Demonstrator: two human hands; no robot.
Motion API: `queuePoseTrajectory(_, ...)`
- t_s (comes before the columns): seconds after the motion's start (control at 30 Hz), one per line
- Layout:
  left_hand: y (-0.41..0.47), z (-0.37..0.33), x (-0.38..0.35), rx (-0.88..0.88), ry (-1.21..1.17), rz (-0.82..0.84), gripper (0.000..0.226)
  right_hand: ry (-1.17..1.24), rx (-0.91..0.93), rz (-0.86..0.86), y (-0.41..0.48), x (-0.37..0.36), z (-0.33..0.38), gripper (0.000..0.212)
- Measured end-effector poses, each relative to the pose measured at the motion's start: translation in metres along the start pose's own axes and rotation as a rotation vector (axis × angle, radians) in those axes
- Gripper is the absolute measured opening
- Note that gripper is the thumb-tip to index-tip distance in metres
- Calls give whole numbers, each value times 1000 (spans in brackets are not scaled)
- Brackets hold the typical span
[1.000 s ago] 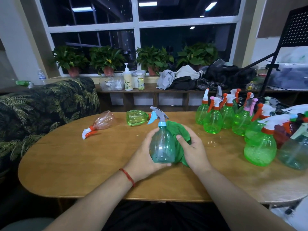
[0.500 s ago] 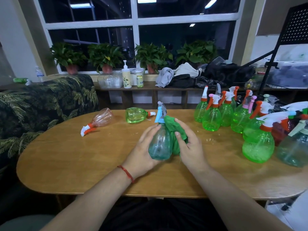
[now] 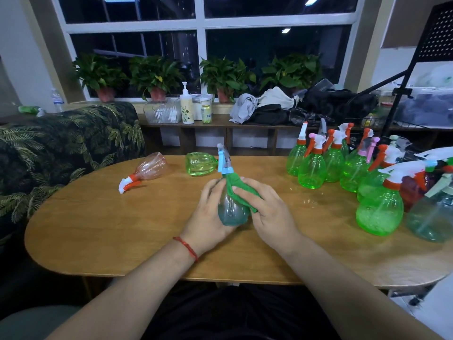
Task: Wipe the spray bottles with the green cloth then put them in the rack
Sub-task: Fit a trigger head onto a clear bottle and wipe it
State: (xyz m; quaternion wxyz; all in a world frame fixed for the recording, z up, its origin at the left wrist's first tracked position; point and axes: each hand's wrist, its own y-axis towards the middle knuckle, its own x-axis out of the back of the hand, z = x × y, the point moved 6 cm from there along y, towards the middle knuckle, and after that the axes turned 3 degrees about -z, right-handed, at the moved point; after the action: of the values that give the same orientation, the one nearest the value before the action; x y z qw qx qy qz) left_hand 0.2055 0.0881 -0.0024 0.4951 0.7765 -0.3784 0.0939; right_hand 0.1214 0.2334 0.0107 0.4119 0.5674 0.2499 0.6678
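The oval wooden table (image 3: 98, 229) fills the middle of the view, and at its far right a black perforated panel (image 3: 436, 33) on a stand rises past the edge; I take that to be the rack, though no hooks or shelves can be made out. Along the table's right side a crowd of standing spray bottles (image 3: 312, 173) waits, mostly green with orange or pink triggers. Two more lie on their sides toward the far edge, a pink bottle (image 3: 152, 165) and a green bottle (image 3: 199, 164), well apart from the hands. At the centre the left hand (image 3: 208, 217) is wrapped round the belly of the teal spray bottle (image 3: 231, 212), keeping it upright with its base on or just above the wood. The right hand (image 3: 269, 212) is closed on the green cloth (image 3: 239, 190), pressing it to the bottle's shoulder just under the blue trigger head (image 3: 224, 163). The step in hand looks like wiping this one bottle, with most of the others apparently unwiped. The next move calls for running the cloth down and round the body while the left hand turns it, then a long reach rightward over the crowded bottles without knocking any
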Motion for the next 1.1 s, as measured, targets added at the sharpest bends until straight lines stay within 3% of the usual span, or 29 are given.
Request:
queuePoseTrajectory(0.17,2,15,12,121,-21,-86,109,-68,164,125,-5,-9,14,66)
queuePoseTrajectory(0.43,1,26,20,288,-136,-159,111,-118,234,168,-8,-13,20,58)
queuePoseTrajectory(0.63,3,15,12,113,-30,-96,104,-35,8,48,6,-11,12,70)
queuePoseTrajectory(0.83,0,14,5,130,-83,-24,107,187,-382,31,35,-18,-15,74)
queuePoseTrajectory(0.97,2,14,6,150,-117,1,116,318,-424,72,43,-17,-21,68)
queuePoseTrajectory(1.1,4,10,3,172,-185,-11,126,319,-292,34,51,-12,-3,73)
